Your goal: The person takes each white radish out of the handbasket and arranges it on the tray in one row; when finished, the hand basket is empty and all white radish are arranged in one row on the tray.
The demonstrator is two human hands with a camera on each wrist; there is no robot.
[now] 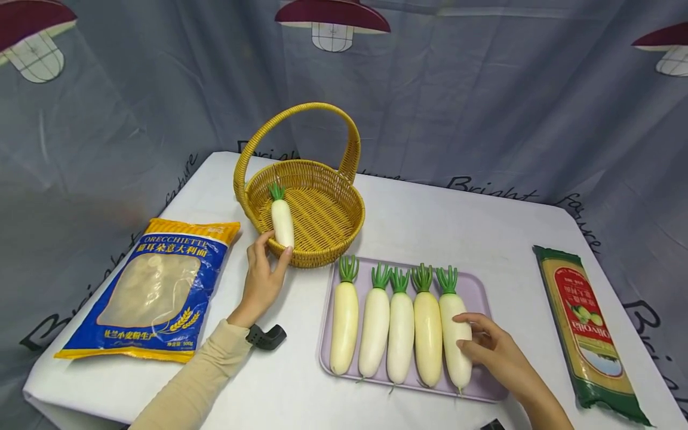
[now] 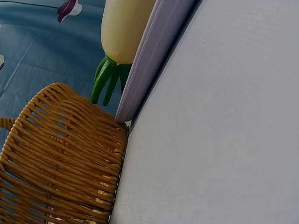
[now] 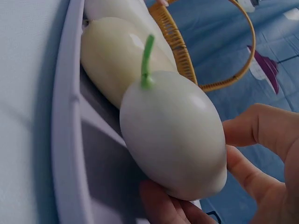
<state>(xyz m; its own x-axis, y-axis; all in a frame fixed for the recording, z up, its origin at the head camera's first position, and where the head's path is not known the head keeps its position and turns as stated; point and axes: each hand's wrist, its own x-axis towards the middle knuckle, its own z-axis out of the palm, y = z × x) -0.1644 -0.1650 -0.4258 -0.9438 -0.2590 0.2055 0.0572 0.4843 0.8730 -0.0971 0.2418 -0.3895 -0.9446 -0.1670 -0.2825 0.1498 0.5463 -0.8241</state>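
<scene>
In the head view, a white radish with a green top leans over the near left rim of a wicker basket. My left hand holds its lower end between thumb and fingers. Several white and cream radishes lie side by side on a lilac tray, leafy tops pointing away from me. Around the rightmost white radish my right hand has its thumb and fingers. The right wrist view shows that radish's root end close up, fingers at its side and underneath. The left hand is out of the left wrist view.
A blue and yellow orecchiette bag lies left of the left arm. At the far right is a green-ended pasta packet. The basket's tall handle arches above it, and a grey curtain hangs behind the white table.
</scene>
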